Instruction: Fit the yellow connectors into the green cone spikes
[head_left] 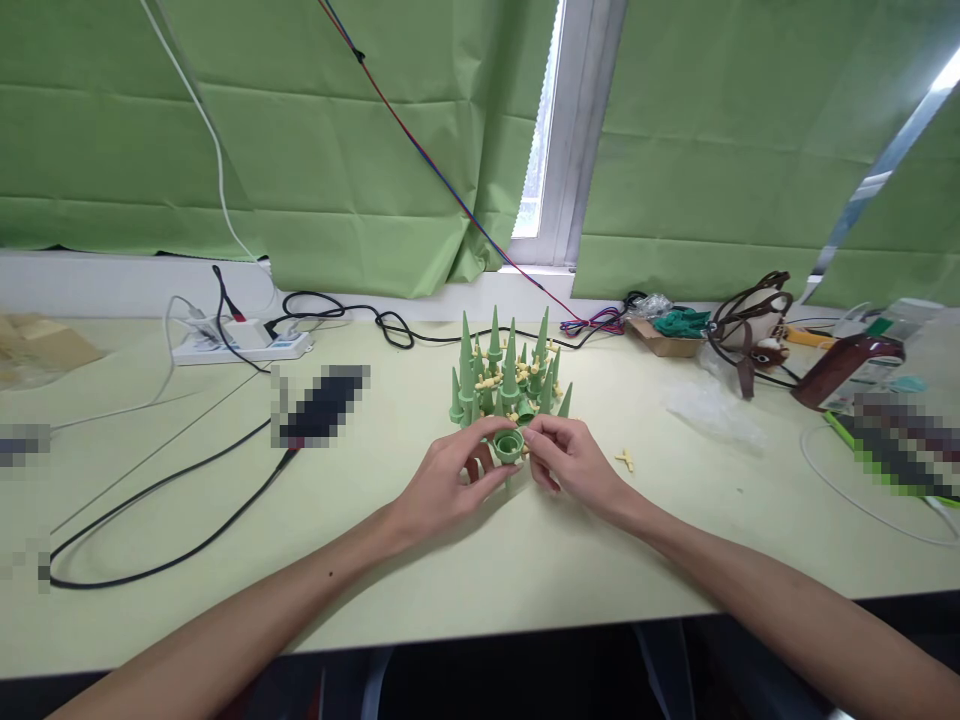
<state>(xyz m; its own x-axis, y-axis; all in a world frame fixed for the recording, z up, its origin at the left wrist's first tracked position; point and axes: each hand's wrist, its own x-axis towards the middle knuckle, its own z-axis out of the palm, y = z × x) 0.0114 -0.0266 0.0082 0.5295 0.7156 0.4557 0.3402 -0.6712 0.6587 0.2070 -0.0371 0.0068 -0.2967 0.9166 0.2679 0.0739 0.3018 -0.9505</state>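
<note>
On the pale green surface (525,560), a white power strip (240,340) lies far left. The left hand (442,485) pinches a round green plastic cap (508,444); the right hand (570,458) grips its other side, before a cluster of green plastic cone spikes (506,375).

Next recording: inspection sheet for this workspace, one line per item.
Surface: pale green table, evenly lit.
Job's things: green cone piece held between both hands; cluster of upright green cones behind it; loose yellow connector at right.
Clutter: cardboard box, brown bag, dark red bottle.
Hands: left hand and right hand both pinch the piece.
Cables: power strip, black cable, red-blue wire.
Surroundings: green curtains, window.
</note>
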